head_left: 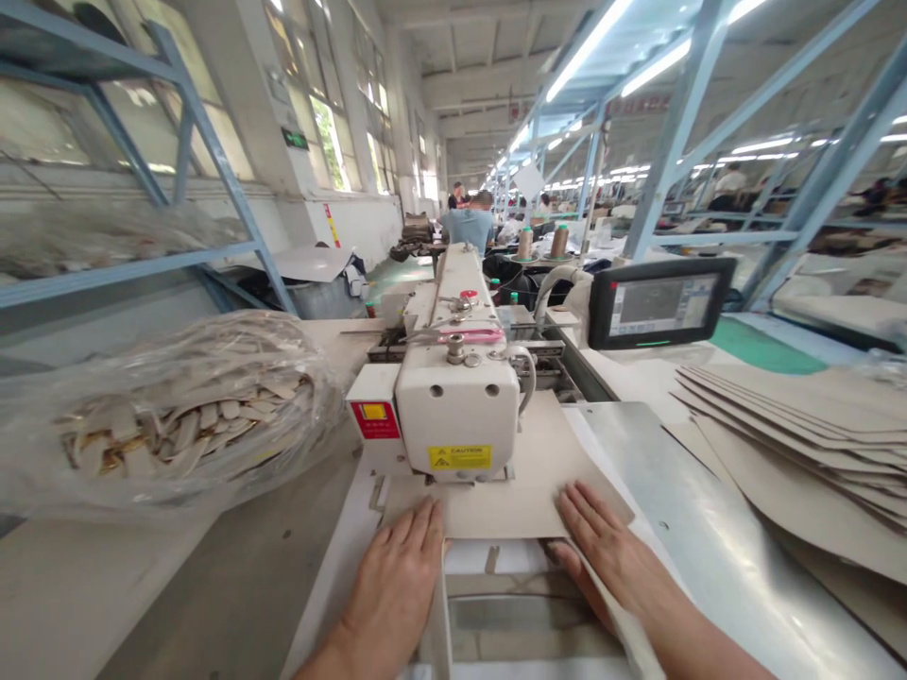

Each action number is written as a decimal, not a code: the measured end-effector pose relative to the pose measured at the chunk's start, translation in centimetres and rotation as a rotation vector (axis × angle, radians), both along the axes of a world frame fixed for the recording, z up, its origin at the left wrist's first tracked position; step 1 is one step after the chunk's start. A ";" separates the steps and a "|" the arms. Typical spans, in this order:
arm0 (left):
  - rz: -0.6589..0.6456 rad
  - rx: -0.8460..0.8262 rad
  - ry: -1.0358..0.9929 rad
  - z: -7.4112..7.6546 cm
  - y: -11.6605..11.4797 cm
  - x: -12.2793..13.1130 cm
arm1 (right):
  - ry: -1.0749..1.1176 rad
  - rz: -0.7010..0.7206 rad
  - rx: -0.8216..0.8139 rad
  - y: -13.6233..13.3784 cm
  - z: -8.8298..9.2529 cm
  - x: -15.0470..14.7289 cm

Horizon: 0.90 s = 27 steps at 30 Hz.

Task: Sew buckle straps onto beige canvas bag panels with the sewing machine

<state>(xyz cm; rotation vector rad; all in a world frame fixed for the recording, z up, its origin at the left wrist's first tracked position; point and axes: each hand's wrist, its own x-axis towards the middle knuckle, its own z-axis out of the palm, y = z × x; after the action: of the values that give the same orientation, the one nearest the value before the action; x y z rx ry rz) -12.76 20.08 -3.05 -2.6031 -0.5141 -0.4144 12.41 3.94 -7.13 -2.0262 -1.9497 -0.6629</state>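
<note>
A beige flat panel (pixel 539 472) lies under the head of a white sewing machine (pixel 457 397) on a white template plate (pixel 340 557). My left hand (pixel 397 586) rests flat with fingers stretched on the panel's near left edge. My right hand (pixel 609 557) lies flat on the panel's near right corner, fingers together and extended. A narrow beige strap (pixel 624 623) runs under my right wrist toward the camera. Neither hand grips anything.
A clear plastic bag of small beige cut pieces (pixel 177 425) sits at left. A stack of beige panels (pixel 800 425) lies at right on the metal table (pixel 680 510). A control screen (pixel 658 304) stands behind. A person in a blue shirt (pixel 469 227) works farther back.
</note>
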 end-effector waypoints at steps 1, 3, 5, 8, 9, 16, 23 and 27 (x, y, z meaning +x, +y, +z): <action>0.028 -0.036 0.025 -0.2 0.0 0.1 | 0.026 -0.014 -0.038 0.1 -0.3 0.0; 0.097 -0.139 0.068 -0.2 0.4 0.9 | 0.111 -0.040 -0.154 0.9 -0.5 0.3; 0.175 -0.267 0.096 0.3 1.6 1.9 | 0.198 -0.058 -0.277 2.4 -0.2 1.0; 0.204 -0.410 0.140 1.3 4.0 3.3 | 0.269 -0.078 -0.385 4.9 0.5 2.0; 0.185 -0.434 0.153 1.5 4.7 3.5 | 0.277 -0.085 -0.394 5.5 0.7 2.2; 0.011 -0.473 0.100 -0.5 6.1 0.9 | 0.279 -0.176 -0.318 4.0 0.0 1.7; -0.085 -0.336 0.049 -2.3 6.2 -0.9 | 0.322 -0.097 -0.374 1.8 0.8 1.6; -0.116 -0.274 0.003 -3.3 6.8 -1.0 | 0.337 -0.126 -0.406 1.1 1.5 0.9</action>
<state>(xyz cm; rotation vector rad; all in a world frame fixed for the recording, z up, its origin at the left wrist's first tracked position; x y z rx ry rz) -13.76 26.86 -6.33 -2.9073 -0.4472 -0.4020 13.31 5.04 -5.59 -2.3201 -1.8747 0.0680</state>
